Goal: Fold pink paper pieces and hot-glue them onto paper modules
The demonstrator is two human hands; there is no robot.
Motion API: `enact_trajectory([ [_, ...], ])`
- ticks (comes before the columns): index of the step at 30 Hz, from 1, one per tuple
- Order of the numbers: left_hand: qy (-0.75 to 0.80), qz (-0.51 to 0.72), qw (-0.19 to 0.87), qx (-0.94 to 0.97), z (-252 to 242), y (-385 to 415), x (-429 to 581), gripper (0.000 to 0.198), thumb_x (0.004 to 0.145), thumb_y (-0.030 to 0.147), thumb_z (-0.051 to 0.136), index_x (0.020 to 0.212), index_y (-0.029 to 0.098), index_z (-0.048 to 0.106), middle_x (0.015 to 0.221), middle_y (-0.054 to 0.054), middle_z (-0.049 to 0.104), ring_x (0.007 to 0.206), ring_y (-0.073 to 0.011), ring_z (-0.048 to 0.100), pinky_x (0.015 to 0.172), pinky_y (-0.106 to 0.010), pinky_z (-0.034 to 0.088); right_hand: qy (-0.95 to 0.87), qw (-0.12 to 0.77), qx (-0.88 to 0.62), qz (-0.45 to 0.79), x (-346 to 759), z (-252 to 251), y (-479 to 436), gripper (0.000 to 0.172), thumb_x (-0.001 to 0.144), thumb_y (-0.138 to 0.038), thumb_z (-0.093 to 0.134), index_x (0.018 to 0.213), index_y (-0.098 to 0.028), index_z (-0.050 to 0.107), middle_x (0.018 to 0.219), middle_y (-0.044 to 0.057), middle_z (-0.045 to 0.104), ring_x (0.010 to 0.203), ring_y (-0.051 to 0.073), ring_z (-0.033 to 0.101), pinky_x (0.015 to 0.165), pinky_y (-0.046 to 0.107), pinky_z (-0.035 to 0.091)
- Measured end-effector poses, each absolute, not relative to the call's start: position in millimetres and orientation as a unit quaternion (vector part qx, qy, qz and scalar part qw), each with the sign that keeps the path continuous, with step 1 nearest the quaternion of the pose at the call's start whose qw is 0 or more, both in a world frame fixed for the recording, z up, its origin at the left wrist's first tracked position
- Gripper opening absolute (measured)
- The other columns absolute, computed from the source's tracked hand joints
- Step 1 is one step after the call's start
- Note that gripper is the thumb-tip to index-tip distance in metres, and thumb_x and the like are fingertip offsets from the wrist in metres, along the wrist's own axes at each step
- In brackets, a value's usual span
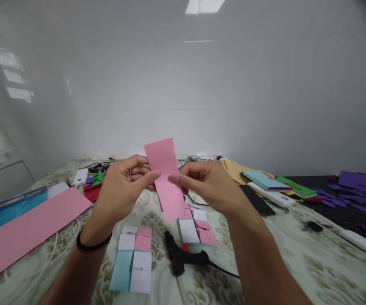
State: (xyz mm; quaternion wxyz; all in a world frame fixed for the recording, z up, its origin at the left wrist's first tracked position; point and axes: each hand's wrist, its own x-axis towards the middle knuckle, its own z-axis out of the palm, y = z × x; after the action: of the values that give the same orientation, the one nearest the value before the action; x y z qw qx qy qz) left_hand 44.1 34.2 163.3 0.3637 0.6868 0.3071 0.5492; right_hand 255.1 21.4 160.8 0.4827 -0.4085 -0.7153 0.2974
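Between my two hands a pink paper strip [164,159] is held up above the table, slightly tilted. My left hand [122,182] pinches its left edge, thumb on the near face and fingers behind. On the opposite edge, my right hand [205,182] grips the strip the same way. Below lies a black glue gun [183,256] with its nozzle pointing away from me. To its left is a folded paper piece [132,260] in white, pink and light blue squares. A second pink and white folded piece [198,228] lies right of the nozzle, partly covered by the strip.
A long pink sheet [37,228] lies at left over a blue packet [18,207]. Coloured papers [267,181] and a white power strip [272,195] are at right, with purple cut pieces [354,195] farther over. Cables cross the patterned tablecloth [329,271]. A wall stands behind.
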Motion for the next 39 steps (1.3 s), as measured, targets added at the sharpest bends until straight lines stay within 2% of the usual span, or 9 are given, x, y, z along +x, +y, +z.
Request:
enact_trajectory([
  [6,0.297,0.482,0.432,0.702,164.6,35.4,45.1,0.025,0.084,0.027,0.08,0.106,0.018,0.074,0.077,-0.002,0.079,0.074,-0.0197,0.078,0.074,-0.031,0.067,-0.7,0.515,-0.405,0.284,256.3,159.0,26.2,0.041,0.082,-0.051,0.082,0.064,-0.017,0.068,0.059,-0.002,0.057,0.055,0.011,0.046,0.051,0.026,0.033],
  [11,0.293,0.523,0.397,0.696,163.2,37.3,45.5,0.02,0.082,0.025,0.081,0.1,0.019,0.074,0.072,0.001,0.077,0.066,-0.0161,0.076,0.069,-0.026,0.065,-0.711,0.506,-0.399,0.281,256.7,159.3,26.0,0.04,0.084,-0.052,0.079,0.068,-0.017,0.072,0.061,0.0,0.061,0.056,0.011,0.048,0.052,0.026,0.035],
  [15,0.286,0.533,0.395,0.691,162.3,38.9,45.9,0.02,0.082,0.022,0.082,0.1,0.019,0.073,0.071,0.002,0.075,0.063,-0.0132,0.073,0.067,-0.023,0.064,-0.708,0.509,-0.413,0.262,256.0,158.6,26.1,0.042,0.084,-0.053,0.079,0.065,-0.017,0.07,0.057,-0.001,0.057,0.054,0.01,0.044,0.05,0.026,0.031],
  [18,0.283,0.536,0.402,0.686,162.6,39.0,46.5,0.021,0.081,0.021,0.082,0.1,0.019,0.073,0.071,0.003,0.075,0.064,-0.0124,0.073,0.066,-0.022,0.064,-0.706,0.518,-0.407,0.259,255.0,158.2,26.8,0.043,0.085,-0.054,0.078,0.065,-0.017,0.069,0.058,-0.002,0.057,0.055,0.01,0.045,0.051,0.026,0.033],
  [24,0.283,0.575,0.394,0.658,164.2,37.8,46.4,0.023,0.079,0.024,0.085,0.095,0.019,0.07,0.065,0.005,0.072,0.059,-0.0118,0.071,0.062,-0.021,0.063,-0.74,0.47,-0.401,0.265,254.4,160.2,25.2,0.043,0.09,-0.051,0.073,0.065,-0.017,0.065,0.06,-0.002,0.058,0.056,0.01,0.046,0.053,0.026,0.033],
  [28,0.28,0.558,0.404,0.668,164.6,38.6,46.0,0.022,0.081,0.024,0.083,0.098,0.018,0.071,0.068,0.003,0.073,0.062,-0.0134,0.073,0.064,-0.023,0.063,-0.739,0.481,-0.403,0.244,255.5,159.8,25.1,0.042,0.092,-0.048,0.071,0.064,-0.018,0.061,0.059,-0.003,0.054,0.057,0.01,0.043,0.053,0.026,0.032],
  [33,0.273,0.493,0.436,0.701,163.7,38.8,45.7,0.028,0.085,0.023,0.08,0.111,0.019,0.07,0.075,0.001,0.077,0.071,-0.0158,0.077,0.07,-0.025,0.065,-0.738,0.49,-0.405,0.228,256.5,158.6,28.2,0.043,0.092,-0.049,0.071,0.064,-0.018,0.06,0.058,-0.003,0.052,0.056,0.01,0.042,0.052,0.026,0.031],
  [39,0.258,0.536,0.421,0.684,162.4,41.5,45.6,0.027,0.083,0.023,0.083,0.107,0.018,0.071,0.072,0.003,0.076,0.065,-0.0127,0.074,0.066,-0.02,0.063,-0.758,0.47,-0.392,0.225,254.9,160.3,25.6,0.047,0.093,-0.051,0.07,0.062,-0.018,0.06,0.058,-0.004,0.052,0.054,0.009,0.04,0.05,0.025,0.029],
])
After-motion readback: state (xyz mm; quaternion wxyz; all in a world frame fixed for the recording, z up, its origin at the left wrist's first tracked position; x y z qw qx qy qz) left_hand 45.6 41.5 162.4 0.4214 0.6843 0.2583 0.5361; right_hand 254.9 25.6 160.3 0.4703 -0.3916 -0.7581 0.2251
